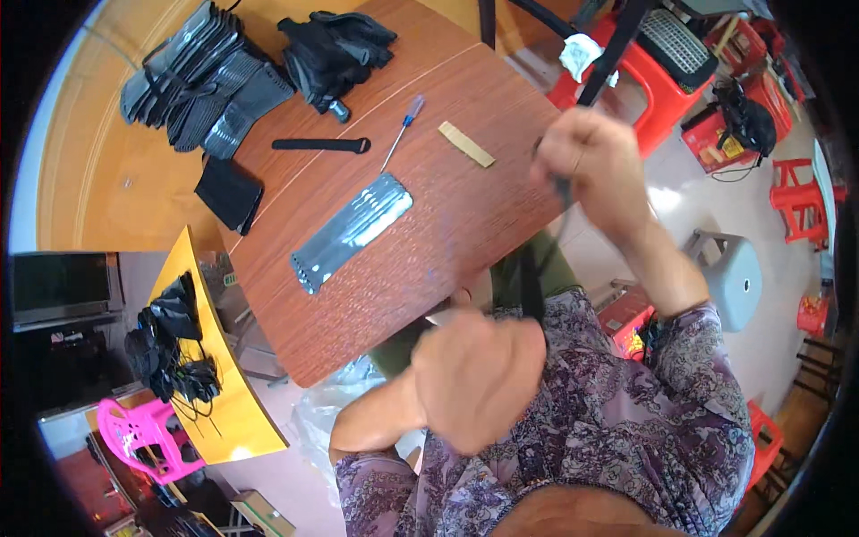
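Black strap (530,279) is running tight between both hands, over the edge of the brown table (447,224). The left hand (474,380) is squeezing its low end in a closed fist. The right hand (591,166) is pinching it up high, likely to keep it straight. A screwdriver (403,130) is lying nearby.

Both hands blur with motion: the left hand (479,380) hides the strap (531,282) end; its top leaves the frame.
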Motion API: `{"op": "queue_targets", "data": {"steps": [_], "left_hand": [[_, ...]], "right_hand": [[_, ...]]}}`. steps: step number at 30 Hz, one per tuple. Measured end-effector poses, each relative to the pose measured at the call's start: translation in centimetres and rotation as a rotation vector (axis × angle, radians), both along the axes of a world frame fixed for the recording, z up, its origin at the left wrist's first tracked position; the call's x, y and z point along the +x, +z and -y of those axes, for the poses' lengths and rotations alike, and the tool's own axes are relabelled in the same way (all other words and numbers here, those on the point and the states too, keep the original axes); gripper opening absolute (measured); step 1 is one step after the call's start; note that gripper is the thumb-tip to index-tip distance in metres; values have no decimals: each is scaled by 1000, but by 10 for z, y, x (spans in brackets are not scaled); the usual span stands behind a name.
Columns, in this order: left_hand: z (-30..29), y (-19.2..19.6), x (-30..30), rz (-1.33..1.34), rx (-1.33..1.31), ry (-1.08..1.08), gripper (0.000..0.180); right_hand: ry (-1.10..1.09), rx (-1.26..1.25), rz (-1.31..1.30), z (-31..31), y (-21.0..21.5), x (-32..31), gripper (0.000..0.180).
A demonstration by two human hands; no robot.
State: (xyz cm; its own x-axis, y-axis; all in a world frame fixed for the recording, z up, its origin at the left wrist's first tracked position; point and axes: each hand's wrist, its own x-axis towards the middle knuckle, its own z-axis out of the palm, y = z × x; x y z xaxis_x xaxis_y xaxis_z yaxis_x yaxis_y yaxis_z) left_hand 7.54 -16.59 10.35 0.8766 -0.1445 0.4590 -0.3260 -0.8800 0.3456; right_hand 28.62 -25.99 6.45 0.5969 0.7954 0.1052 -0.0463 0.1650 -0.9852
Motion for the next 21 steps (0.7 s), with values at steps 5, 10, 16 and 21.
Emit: {"op": "queue_targets", "data": {"steps": [5, 10, 16, 21], "left_hand": [[-24, -3, -50, 76, -359, 248, 26], [-76, -35, -126, 497, -1233, 787, 16], [-108, -66, -189, 538, -1604, 625, 13], [-102, -78, -153, 522, -1765, 670, 15]], "right_hand": [[-308, -54, -226, 19, -35, 62, 10], [-325, -34, -243, 16, -28, 94, 13], [-202, 53, -200, -46, -19, 93, 13], [-133, -58, -256, -121, -47, 88, 14]]}}
